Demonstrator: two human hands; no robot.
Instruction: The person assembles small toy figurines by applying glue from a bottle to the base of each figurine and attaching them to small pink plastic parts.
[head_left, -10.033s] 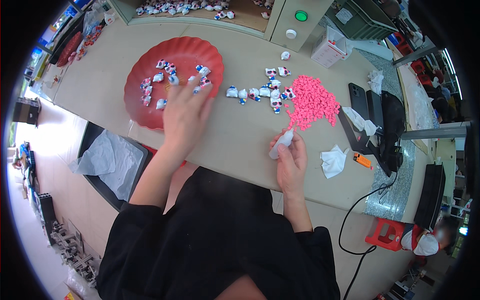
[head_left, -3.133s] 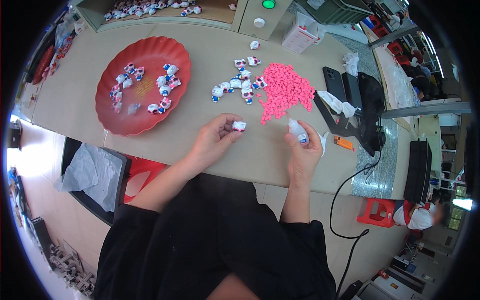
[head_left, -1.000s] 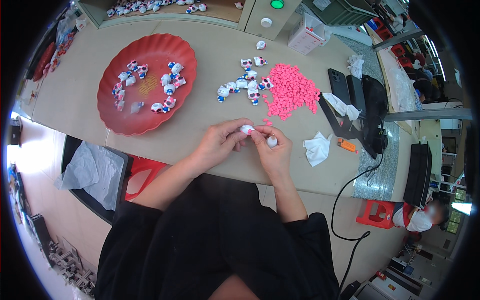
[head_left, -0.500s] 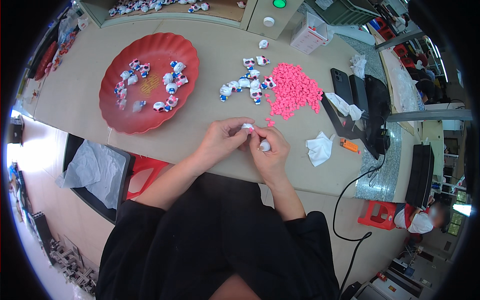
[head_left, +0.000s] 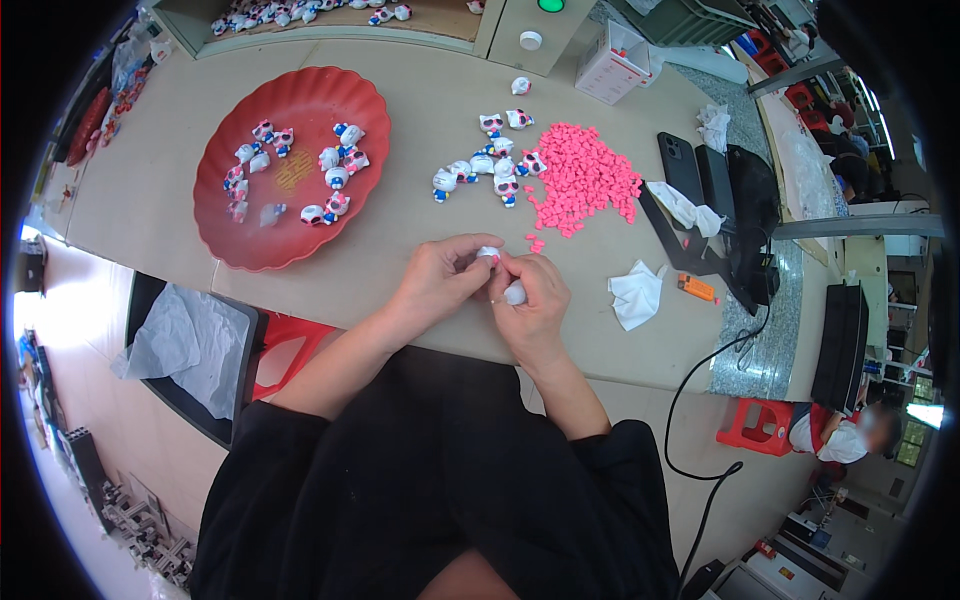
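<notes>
Between the thumb and fingers of my left hand [head_left: 440,274] is a small white toy figurine [head_left: 487,252], mostly covered by the fingertips. My right hand [head_left: 536,300] is closed, its thumb and index finger pinching at a pink bit [head_left: 495,261] against the figurine. A white rounded thing [head_left: 515,293] also sticks out from the right hand's grip; its kind is hidden. Beyond the hands lie several white-and-blue cat figurines [head_left: 502,167] with pink glasses. To their right spreads a heap of small pink pieces [head_left: 585,180], a few lying loose near my right hand.
A red scalloped dish [head_left: 225,130] holding more figurines stands at the left. On the right are a crumpled white tissue [head_left: 636,296], an orange lighter [head_left: 696,288], a black phone [head_left: 680,165] and a cable [head_left: 690,385]. A white box [head_left: 612,65] stands at the back.
My right hand has turned and shifted slightly left, bringing the white rounded thing with it. My left hand stays nearly still on the figurine. The whole view has shifted slightly.
</notes>
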